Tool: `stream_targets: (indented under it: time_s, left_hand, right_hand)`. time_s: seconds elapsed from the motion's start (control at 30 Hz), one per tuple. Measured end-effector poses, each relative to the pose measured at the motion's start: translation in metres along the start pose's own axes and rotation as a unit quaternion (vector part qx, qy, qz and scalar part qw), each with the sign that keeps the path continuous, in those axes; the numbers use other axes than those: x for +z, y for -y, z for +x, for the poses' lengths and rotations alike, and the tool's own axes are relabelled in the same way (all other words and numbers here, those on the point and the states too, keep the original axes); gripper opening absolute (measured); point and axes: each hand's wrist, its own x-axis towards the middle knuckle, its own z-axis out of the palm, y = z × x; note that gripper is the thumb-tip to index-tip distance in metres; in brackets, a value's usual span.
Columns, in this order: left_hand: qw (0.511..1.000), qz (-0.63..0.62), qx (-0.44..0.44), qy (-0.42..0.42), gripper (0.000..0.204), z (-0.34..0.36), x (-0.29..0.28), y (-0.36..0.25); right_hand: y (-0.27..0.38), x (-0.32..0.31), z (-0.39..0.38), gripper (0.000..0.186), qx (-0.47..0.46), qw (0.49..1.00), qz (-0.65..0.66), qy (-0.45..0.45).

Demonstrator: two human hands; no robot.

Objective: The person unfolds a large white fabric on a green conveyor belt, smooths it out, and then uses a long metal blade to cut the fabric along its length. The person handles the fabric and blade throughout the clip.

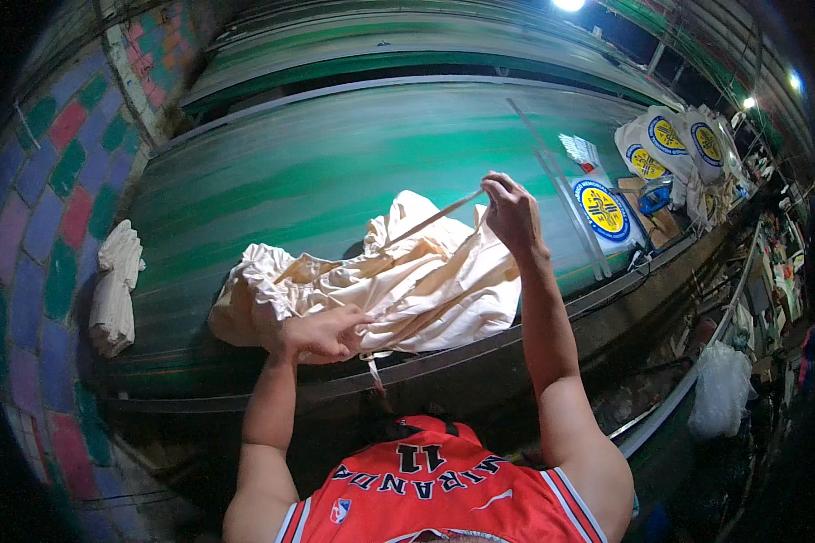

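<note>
Your right hand (511, 215) pinches a pale cord (435, 219) stretched above cream cloth (435, 294) heaped along the near edge of the green surface (317, 149). Your left hand (321, 333) rests on the cloth, its grip unclear.

Green table (326, 163) partly hidden beneath cream cloth (444, 294)
</note>
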Motion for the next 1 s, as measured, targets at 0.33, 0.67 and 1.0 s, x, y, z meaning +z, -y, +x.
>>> stream_targets:
  time_s: [0.33,0.67,1.0]
  left_hand:
    - [0.622,-0.692,0.148,-0.336,0.078,0.123,0.010,-0.051]
    - [0.416,-0.664,0.336,-0.522,0.042,0.032,-0.069,-0.049]
    - [0.431,-0.417,0.322,-0.733,0.020,-0.107,-0.114,-0.043]
  right_hand:
    - [0.066,-0.003,-0.048,0.023,-0.233,0.946,0.182,-0.130]
    - [-0.061,0.015,-0.079,0.019,-0.062,0.989,0.070,-0.113]
    - [-0.192,-0.004,-0.121,0.013,0.304,0.943,-0.024,-0.130]
